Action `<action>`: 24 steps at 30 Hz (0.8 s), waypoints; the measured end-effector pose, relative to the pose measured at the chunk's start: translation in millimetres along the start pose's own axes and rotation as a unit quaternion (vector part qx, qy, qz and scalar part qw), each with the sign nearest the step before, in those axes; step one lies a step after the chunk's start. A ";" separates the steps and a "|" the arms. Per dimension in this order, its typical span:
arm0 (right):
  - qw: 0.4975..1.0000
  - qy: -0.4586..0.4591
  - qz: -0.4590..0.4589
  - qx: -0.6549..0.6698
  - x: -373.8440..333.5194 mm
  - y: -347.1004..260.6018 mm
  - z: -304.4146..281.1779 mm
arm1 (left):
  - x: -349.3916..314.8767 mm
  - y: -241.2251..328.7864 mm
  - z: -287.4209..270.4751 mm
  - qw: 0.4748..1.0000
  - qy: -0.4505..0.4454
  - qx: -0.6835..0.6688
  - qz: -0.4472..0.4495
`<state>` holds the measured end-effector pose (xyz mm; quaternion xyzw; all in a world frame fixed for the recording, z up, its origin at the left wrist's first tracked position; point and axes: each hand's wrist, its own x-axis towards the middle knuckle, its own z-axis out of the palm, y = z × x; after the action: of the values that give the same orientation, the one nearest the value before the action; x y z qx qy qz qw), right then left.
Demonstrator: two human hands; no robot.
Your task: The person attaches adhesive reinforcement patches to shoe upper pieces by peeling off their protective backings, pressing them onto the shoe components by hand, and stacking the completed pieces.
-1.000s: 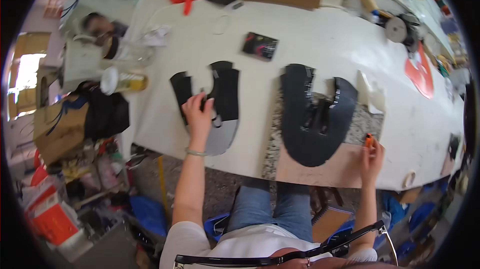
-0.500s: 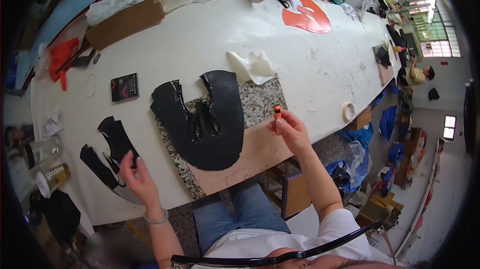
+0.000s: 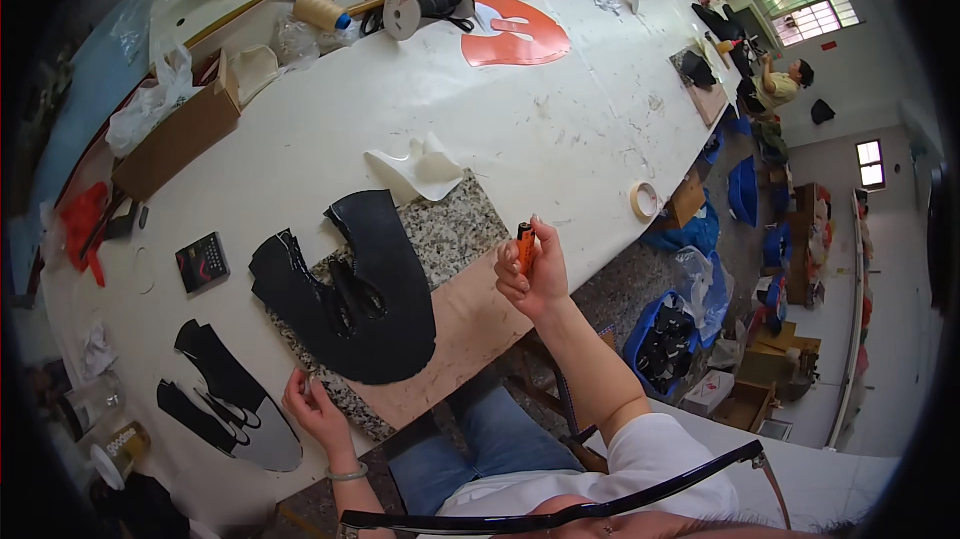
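Observation:
Upright in my right hand (image 3: 535,271) is a small orange lighter (image 3: 525,249) with a black top, raised above the work board. My left hand (image 3: 318,409) holds nothing; its fingers are slightly apart and loosely bent at the near left edge of the speckled stone slab (image 3: 460,229). Across that slab and the tan board (image 3: 480,304) lies a black U-shaped shoe-upper piece (image 3: 395,314), with cut slots and folded strips in its middle. Left of my left hand, a second black upper piece (image 3: 220,364) with a grey toe part (image 3: 270,439) rests on the white table.
A white crumpled sheet (image 3: 420,171) touches the slab's far edge. A small black box (image 3: 202,262) sits at left, a tape roll (image 3: 644,201) at the right edge. Farther back are an orange-red cut piece (image 3: 515,34), thread spools (image 3: 402,14) and a cardboard box (image 3: 180,144).
My left hand has moved right and nearer, away from the second black upper piece to the slab's edge. My right hand has turned, still gripping the lighter. The view has shifted right.

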<state>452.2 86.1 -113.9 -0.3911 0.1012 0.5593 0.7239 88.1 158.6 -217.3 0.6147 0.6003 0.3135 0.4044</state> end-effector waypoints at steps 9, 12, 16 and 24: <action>0.999 -0.025 0.008 0.030 2.6 0.3 -3.6 | -0.4 10.7 2.4 1.000 0.004 0.008 0.000; 0.999 0.008 0.031 0.001 -0.5 18.5 23.6 | -1.3 35.4 -4.8 1.000 -0.001 -0.014 -0.005; 0.982 -0.033 0.165 -0.085 -4.4 51.4 50.8 | 2.2 89.9 1.8 0.979 -0.110 -0.167 -0.043; 0.881 -0.136 0.404 -0.203 -13.3 152.8 109.2 | 5.8 100.9 -15.3 0.922 -0.168 -0.310 -0.159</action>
<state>279.9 161.1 -101.7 -0.3744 0.0350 0.8596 0.3461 124.1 171.1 -122.5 0.3987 0.4865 0.3078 0.7139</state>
